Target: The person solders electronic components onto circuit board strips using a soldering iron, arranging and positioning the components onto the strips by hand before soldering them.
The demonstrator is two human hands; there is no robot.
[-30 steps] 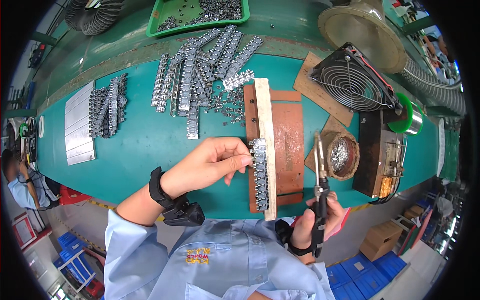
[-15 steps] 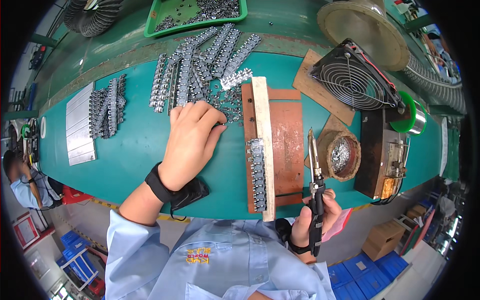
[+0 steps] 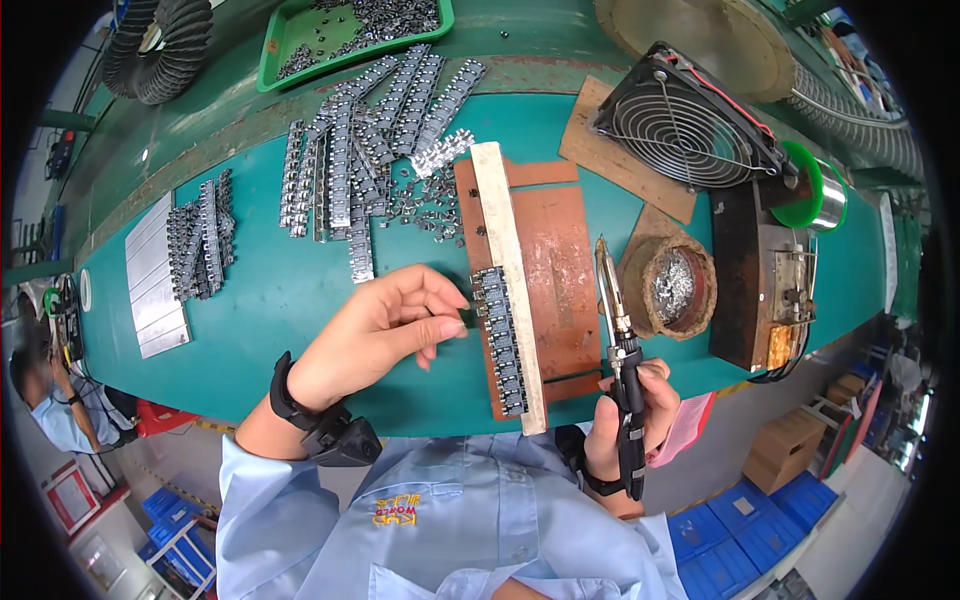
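Note:
My left hand is beside the brown fixture board, thumb and forefinger pinched together. Whatever is between its fingertips is too small to make out. Those fingertips are close to the upper end of a strip of small circuit boards, which lies along a pale bar on the fixture. In my right hand is a soldering iron, its tip pointing up and away over the board's right side. Loose small metal parts lie beyond my left hand, next to a pile of circuit board strips.
At right stand a round solder-scrap pot, a fan, a green solder wire spool and a dark metal box. Far left are more strips and a silvery plate. A green tray holds small parts.
My left hand has moved from the loose metal parts toward me and right, to the strip on the fixture. The right hand still holds the soldering iron. The whole view has shifted slightly.

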